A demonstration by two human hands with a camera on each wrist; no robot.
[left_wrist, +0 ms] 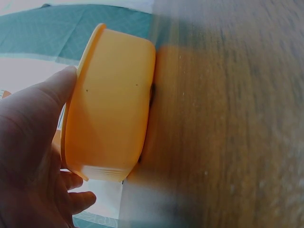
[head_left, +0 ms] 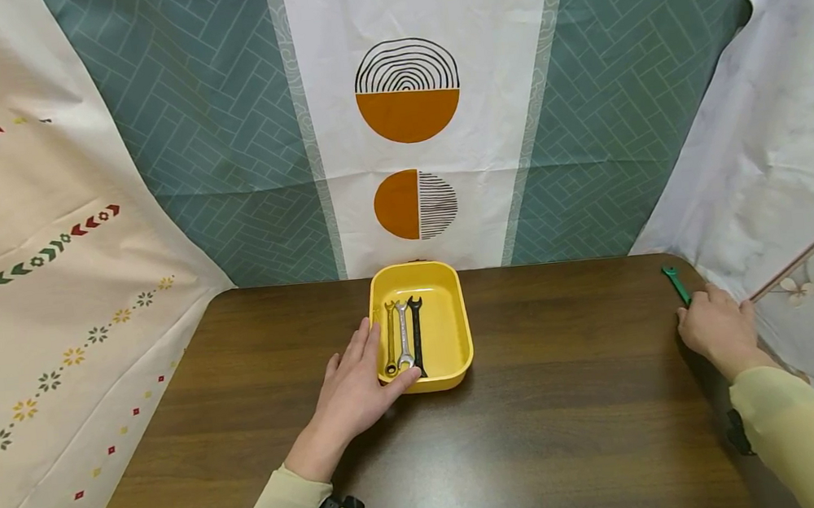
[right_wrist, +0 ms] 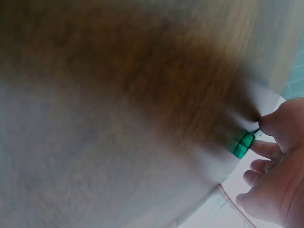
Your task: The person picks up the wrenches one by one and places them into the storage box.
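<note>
A yellow plastic tray (head_left: pixel 450 323) stands at the middle back of the table. Inside its left half lie three wrenches side by side: a brass-coloured one (head_left: pixel 390 337), a silver one (head_left: pixel 404 332) and a black one (head_left: pixel 417 335). My left hand (head_left: pixel 353 382) rests over the tray's near left corner, its fingers extended along the left rim and its thumb across the near rim. Far to the right, my right hand (head_left: pixel 719 330) pinches the near end of a green wrench (head_left: pixel 676 285) between thumb and finger. The wrench's open jaw points away from me.
The brown wooden table (head_left: pixel 564 435) ends at a hanging patterned cloth (head_left: pixel 592 187) behind. White cloth (head_left: pixel 810 158) with a thin reddish-brown strip borders the right side, close by my right hand. An embroidered cream cloth (head_left: pixel 95 382) borders the left.
</note>
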